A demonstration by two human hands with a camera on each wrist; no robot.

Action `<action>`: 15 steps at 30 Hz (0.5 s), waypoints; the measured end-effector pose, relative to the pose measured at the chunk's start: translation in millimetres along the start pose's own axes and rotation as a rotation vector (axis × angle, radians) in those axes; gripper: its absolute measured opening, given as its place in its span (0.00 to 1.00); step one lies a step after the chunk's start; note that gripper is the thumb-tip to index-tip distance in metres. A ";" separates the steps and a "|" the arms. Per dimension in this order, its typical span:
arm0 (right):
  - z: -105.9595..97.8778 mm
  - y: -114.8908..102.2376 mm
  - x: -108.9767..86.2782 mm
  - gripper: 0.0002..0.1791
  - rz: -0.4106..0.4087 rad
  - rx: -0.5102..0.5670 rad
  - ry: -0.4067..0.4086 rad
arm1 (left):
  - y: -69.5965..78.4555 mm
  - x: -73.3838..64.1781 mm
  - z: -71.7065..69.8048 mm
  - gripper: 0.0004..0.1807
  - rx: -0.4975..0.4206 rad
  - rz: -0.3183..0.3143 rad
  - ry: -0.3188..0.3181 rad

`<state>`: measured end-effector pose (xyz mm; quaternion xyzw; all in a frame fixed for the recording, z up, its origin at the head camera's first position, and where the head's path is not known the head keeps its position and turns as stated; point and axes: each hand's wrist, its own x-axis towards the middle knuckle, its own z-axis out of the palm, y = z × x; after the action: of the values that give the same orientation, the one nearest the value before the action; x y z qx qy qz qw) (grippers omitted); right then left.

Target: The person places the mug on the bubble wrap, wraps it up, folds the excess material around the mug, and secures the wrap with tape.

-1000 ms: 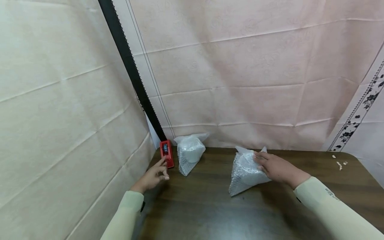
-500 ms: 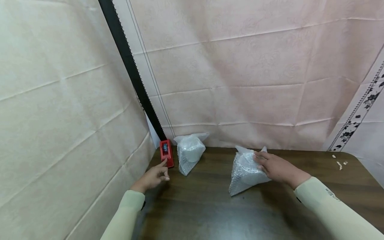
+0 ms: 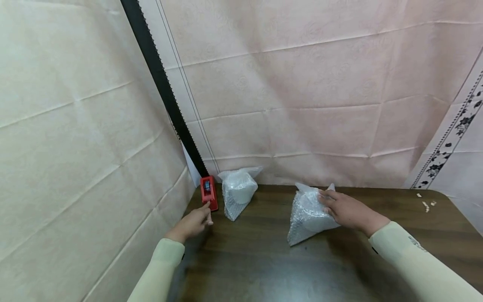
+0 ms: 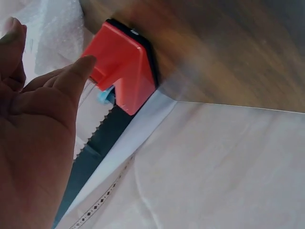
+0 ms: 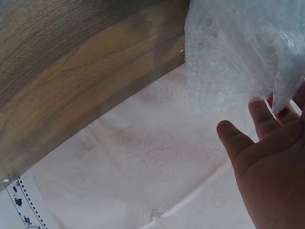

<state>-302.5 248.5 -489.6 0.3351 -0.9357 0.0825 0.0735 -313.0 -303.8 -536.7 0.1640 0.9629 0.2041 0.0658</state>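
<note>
At the table's far left corner stands a red tape dispenser with a blue hub inside and a dark base. My left hand reaches to its near end, index fingertip right at the red body in the left wrist view. Right of centre lies a package wrapped in bubble wrap. Across its right side rests my right hand, fingers laid on the wrap. In the right wrist view, some of those fingertips go out of sight behind a corner of the wrap, while one finger stands apart from it.
A second bubble-wrapped package sits beside the dispenser at the table's back edge. Small white scraps lie at the far right of the wooden table. Pale cloth hangs behind and along the left side.
My left index fingertip has slid slightly down the dispenser toward its near end, and the other left fingers have drawn in a little. The right hand and both packages stay put.
</note>
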 end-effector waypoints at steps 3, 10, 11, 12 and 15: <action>-1.3 -0.6 0.1 0.26 0.008 0.003 -0.011 | 0.6 1.8 1.5 0.11 0.012 -0.010 -0.005; -3.0 -2.1 1.4 0.27 0.016 0.010 -0.028 | -2.2 3.6 2.9 0.06 0.005 -0.048 -0.008; -2.6 -1.7 1.4 0.27 0.016 0.008 -0.026 | -2.2 3.9 2.5 0.06 -0.001 -0.051 -0.008; -2.4 -1.5 1.3 0.27 0.015 0.005 -0.026 | -2.1 3.9 2.3 0.05 -0.010 -0.058 -0.010; -1.9 -0.4 0.8 0.27 0.016 0.011 -0.028 | -1.5 4.0 2.1 0.05 -0.022 -0.071 -0.020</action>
<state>-302.7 248.1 -487.6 0.3289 -0.9388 0.0838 0.0580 -316.7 -302.9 -539.4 0.1311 0.9651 0.2106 0.0843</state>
